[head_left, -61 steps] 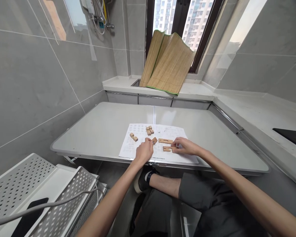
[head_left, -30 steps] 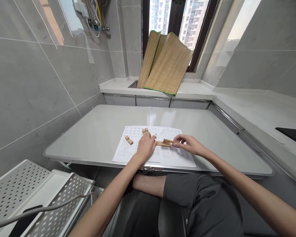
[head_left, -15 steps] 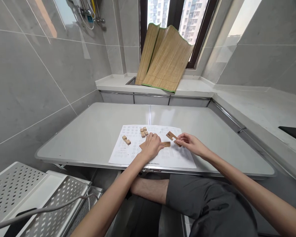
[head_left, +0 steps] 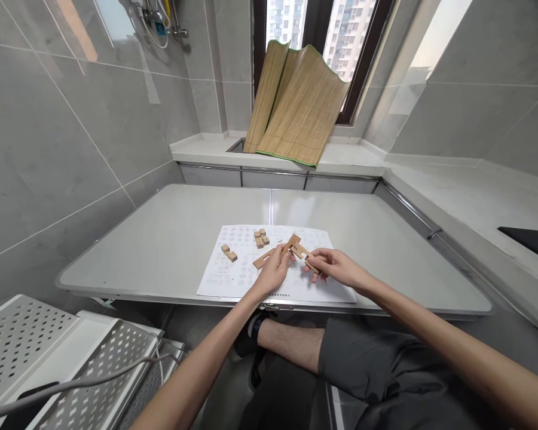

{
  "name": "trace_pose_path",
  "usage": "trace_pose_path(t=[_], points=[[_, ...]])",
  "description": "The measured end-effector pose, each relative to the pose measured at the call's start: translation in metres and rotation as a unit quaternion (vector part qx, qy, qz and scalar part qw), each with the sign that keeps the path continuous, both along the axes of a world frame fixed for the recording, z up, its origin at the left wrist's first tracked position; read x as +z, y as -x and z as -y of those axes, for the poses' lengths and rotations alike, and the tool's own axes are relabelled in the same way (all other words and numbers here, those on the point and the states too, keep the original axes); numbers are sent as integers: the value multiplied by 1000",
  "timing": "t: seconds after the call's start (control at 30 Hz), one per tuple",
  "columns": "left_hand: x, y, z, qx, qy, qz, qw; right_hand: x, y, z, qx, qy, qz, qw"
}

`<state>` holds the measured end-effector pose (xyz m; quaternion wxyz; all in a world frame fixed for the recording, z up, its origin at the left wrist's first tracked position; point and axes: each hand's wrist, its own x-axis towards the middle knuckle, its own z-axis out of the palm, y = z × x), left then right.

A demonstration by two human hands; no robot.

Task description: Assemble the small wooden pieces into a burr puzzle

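My left hand (head_left: pixel 275 267) is closed on a flat wooden strip (head_left: pixel 293 239), which it holds up at a slant. In my right hand (head_left: pixel 334 266) a flat wooden piece with a notch (head_left: pixel 299 251) is pinched between thumb and fingers. The two pieces meet or overlap between my hands; whether they are joined I cannot tell. Another notched wooden piece (head_left: pixel 260 261) lies on the printed paper sheet (head_left: pixel 219 286), partly behind my left hand. Small wooden blocks stand in a cluster (head_left: pixel 260 241) beyond that hand, and two more blocks (head_left: pixel 232 256) lie to its left.
The sheet lies at the front edge of a white folding table (head_left: pixel 161 239). A bamboo mat (head_left: pixel 305 107) leans against the window behind, on a white counter (head_left: pixel 197 146). White perforated racks (head_left: pixel 94 358) with a grey cable stand at lower left.
My left hand has lifted the wooden strip off the paper and tilted it. My right hand has moved left with its notched piece, bringing the two pieces together.
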<state>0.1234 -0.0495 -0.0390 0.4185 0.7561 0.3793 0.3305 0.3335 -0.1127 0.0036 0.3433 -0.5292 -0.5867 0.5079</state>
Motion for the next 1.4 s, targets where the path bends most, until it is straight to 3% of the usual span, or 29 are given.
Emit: trace_pose_path(t=[0.37,0.53,0.7,0.9,1.1,1.4], points=[[7,-5,4,-41,-79,6,996,9,2,3,-44,6,55,998],[1,-10,3,-70,-105,-7,992,11,-1,3,-48,20,37,998],[-6,-15,-1,-81,-132,-12,988,2,-3,-3,-60,26,-4,998],[-2,-10,-10,-97,-129,-24,987,-8,-2,-10,-66,26,-45,996],[-2,-8,-16,-41,-124,-22,991,-6,-1,-8,-38,45,-108,992],[1,-5,-16,-38,-105,10,994,-3,-1,-11,-27,90,-120,988]])
